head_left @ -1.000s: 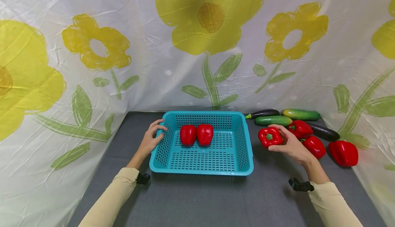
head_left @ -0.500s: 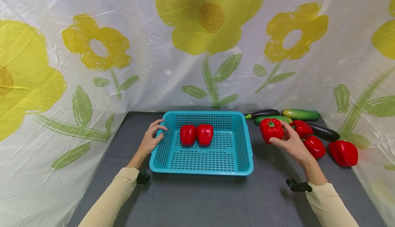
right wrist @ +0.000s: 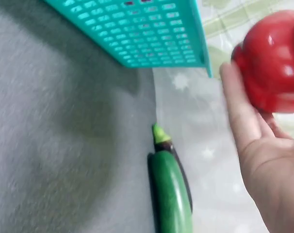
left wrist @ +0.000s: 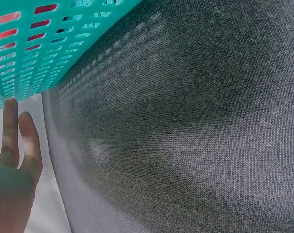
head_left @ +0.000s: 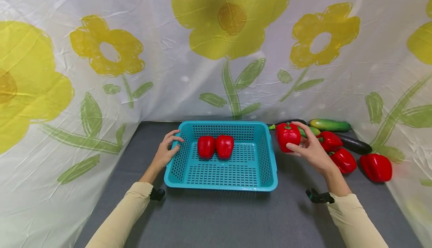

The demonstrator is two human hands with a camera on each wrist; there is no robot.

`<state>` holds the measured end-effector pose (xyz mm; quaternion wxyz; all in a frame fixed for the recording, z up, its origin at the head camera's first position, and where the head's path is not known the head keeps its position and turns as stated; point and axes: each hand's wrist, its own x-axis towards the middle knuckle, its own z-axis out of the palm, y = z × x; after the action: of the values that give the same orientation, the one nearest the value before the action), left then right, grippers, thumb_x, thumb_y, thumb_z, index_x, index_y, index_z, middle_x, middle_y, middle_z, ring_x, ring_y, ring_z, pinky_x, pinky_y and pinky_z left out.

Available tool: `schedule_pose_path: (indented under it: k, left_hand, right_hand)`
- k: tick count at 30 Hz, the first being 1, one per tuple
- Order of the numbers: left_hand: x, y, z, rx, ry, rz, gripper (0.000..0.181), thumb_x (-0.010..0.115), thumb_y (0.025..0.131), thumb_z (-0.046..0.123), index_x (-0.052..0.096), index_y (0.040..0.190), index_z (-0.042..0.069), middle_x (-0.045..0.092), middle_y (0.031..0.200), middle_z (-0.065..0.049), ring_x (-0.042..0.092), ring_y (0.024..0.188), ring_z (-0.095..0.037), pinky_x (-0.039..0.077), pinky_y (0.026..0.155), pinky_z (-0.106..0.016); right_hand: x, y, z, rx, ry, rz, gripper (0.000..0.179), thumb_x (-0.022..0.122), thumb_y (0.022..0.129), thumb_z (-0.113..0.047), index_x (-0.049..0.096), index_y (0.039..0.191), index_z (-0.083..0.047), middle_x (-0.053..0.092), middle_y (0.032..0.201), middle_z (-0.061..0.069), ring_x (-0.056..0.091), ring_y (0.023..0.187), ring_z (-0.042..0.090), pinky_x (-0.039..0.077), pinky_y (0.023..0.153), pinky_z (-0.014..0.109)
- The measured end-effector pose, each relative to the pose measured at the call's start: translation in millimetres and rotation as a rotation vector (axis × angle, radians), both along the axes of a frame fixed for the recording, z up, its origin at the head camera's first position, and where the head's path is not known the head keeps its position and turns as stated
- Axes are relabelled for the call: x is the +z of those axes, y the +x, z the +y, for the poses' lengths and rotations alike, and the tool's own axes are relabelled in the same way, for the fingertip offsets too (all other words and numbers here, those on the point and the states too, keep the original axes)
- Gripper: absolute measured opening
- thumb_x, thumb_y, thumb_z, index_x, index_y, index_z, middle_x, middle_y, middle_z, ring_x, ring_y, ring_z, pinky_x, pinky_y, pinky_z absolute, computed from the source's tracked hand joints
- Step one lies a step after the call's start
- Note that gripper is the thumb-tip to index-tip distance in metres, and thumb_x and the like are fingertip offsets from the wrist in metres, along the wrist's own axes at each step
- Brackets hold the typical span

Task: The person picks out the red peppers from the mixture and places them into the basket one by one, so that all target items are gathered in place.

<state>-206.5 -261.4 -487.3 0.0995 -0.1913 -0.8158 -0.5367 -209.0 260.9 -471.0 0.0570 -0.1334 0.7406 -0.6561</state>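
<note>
A red bell pepper (head_left: pixel 288 137) with its green stem upward is held by my right hand (head_left: pixel 314 150), just beyond the basket's right rim. In the right wrist view this bell pepper (right wrist: pixel 275 63) is raised above the table, with thumb and fingers around it. The turquoise perforated basket (head_left: pixel 219 188) holds two red bell peppers (head_left: pixel 215 147) lying side by side toward its back left. My left hand (head_left: pixel 165 150) rests at the basket's left rim, fingers reaching over it. From the left wrist, two fairly straight fingers (left wrist: pixel 30 141) show beside the basket wall (left wrist: pixel 50 48).
To the right lie more red bell peppers (head_left: pixel 375 167), a dark eggplant (head_left: pixel 356 145) and a green cucumber (head_left: pixel 330 124). Another cucumber (right wrist: pixel 171 194) and an eggplant (right wrist: pixel 183 170) lie behind the held pepper. A flower-printed curtain (head_left: pixel 162 72) borders the grey table (head_left: pixel 219 218).
My right hand has moved left toward the basket with the bell pepper, which has turned from stem facing forward to stem upward. The left hand and basket have stayed put.
</note>
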Motion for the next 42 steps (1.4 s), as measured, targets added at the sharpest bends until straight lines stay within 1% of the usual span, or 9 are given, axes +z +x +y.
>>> schedule_pose_path:
  k: [3,5,12,16,20,26,32,35,42]
  left_hand:
    - [0.4,-1.0,1.1,-0.003,-0.005,0.004,0.018,0.052,0.093,-0.018,0.061,0.109,-0.02,0.032,0.147,-0.042,0.03,0.133,-0.061,0.032,0.093,-0.068]
    - [0.7,-1.3,1.4,-0.004,-0.005,0.006,0.018,0.052,0.093,-0.017,0.061,0.109,-0.019,0.032,0.148,-0.041,0.03,0.133,-0.06,0.032,0.094,-0.069]
    - [2.1,1.6,-0.2,-0.004,-0.003,0.013,0.018,0.052,0.093,-0.019,0.061,0.108,-0.019,0.032,0.147,-0.042,0.03,0.134,-0.06,0.032,0.094,-0.071]
    - [2.5,1.8,0.3,-0.003,-0.001,0.009,0.018,0.052,0.092,-0.019,0.06,0.108,-0.019,0.032,0.147,-0.042,0.029,0.134,-0.06,0.032,0.094,-0.07]
    - [2.2,1.3,0.3,-0.002,0.005,0.011,0.018,0.052,0.092,-0.019,0.06,0.108,-0.019,0.032,0.147,-0.042,0.03,0.134,-0.06,0.033,0.093,-0.068]
    - [0.4,0.6,-0.2,-0.01,0.016,-0.002,0.018,0.052,0.093,-0.019,0.06,0.109,-0.021,0.031,0.148,-0.042,0.03,0.135,-0.058,0.033,0.094,-0.066]
    - [-1.7,0.5,-0.8,-0.007,0.018,-0.01,0.018,0.052,0.094,-0.017,0.061,0.11,-0.019,0.032,0.149,-0.04,0.03,0.136,-0.056,0.032,0.096,-0.068]
    - [-2.5,1.0,-1.3,-0.008,0.017,-0.009,0.018,0.053,0.094,-0.017,0.061,0.11,-0.019,0.032,0.149,-0.04,0.03,0.136,-0.057,0.031,0.097,-0.07]
    - [-1.8,0.1,-1.3,-0.011,0.005,0.012,0.018,0.052,0.094,-0.018,0.061,0.109,-0.019,0.032,0.148,-0.041,0.03,0.135,-0.058,0.031,0.095,-0.069]
  right_hand:
    - [2.9,-2.9,-5.0,-0.02,0.021,0.026,0.074,0.072,0.095,-0.01,0.031,0.155,-0.021,0.05,0.135,0.016,0.059,0.108,0.03,0.057,0.08,0.039]
    - [4.3,-5.3,-8.9,-0.025,0.014,0.033,0.072,0.073,0.094,-0.01,0.033,0.153,-0.019,0.052,0.133,0.016,0.061,0.106,0.03,0.057,0.08,0.039]
    - [5.7,-11.5,-24.6,-0.009,-0.034,0.041,0.067,0.072,0.094,-0.007,0.035,0.149,-0.008,0.049,0.137,0.017,0.061,0.109,0.031,0.056,0.082,0.039]
    - [5.6,-15.0,-32.6,-0.042,-0.019,0.048,0.066,0.074,0.093,-0.01,0.038,0.148,-0.003,0.049,0.137,0.016,0.057,0.113,0.032,0.056,0.082,0.036]
    - [11.2,-19.2,-41.5,-0.089,0.018,0.056,0.067,0.077,0.092,-0.015,0.041,0.146,-0.003,0.049,0.138,0.015,0.052,0.116,0.033,0.056,0.081,0.035]
    - [19.3,-27.7,-57.0,-0.092,0.005,0.051,0.066,0.076,0.092,-0.017,0.042,0.148,-0.009,0.05,0.138,0.018,0.05,0.119,0.033,0.055,0.081,0.035]
    - [26.7,-32.7,-73.6,-0.105,-0.023,0.043,0.057,0.074,0.095,-0.022,0.049,0.142,-0.005,0.054,0.132,0.018,0.056,0.109,0.033,0.056,0.078,0.035]
    - [28.8,-34.9,-80.8,-0.109,-0.023,0.035,0.055,0.074,0.094,-0.022,0.051,0.141,-0.004,0.055,0.132,0.017,0.057,0.108,0.032,0.055,0.081,0.038]
    - [31.1,-38.9,-98.7,-0.089,-0.08,0.01,0.057,0.073,0.095,-0.016,0.049,0.145,-0.004,0.052,0.139,0.018,0.052,0.117,0.034,0.051,0.089,0.048]
